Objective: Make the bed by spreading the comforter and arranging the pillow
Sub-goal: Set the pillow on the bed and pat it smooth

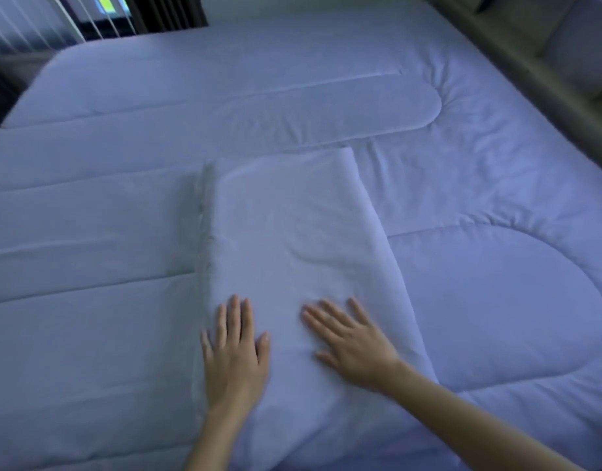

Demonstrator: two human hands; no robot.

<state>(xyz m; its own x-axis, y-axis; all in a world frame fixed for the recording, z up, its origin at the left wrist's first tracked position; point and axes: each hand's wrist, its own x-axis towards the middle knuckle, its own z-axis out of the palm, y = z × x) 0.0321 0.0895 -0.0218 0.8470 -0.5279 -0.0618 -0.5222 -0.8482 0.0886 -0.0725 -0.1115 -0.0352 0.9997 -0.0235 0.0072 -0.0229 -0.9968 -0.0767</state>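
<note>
On the pillow (292,226), near end, seemingly flat: left hand (235,355) and right hand (354,348).

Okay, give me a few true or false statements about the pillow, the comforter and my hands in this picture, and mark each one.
1. The left hand and the right hand both rest with straight fingers on the pillow. True.
2. The pillow lies on top of the comforter. True.
3. The right hand grips a corner of the comforter. False: it lies flat on the pillow and grips nothing.
4. The pillow stands upright against a headboard. False: it lies flat on the comforter, under both hands.
5. Vertical blinds show at the upper left. True.
</note>
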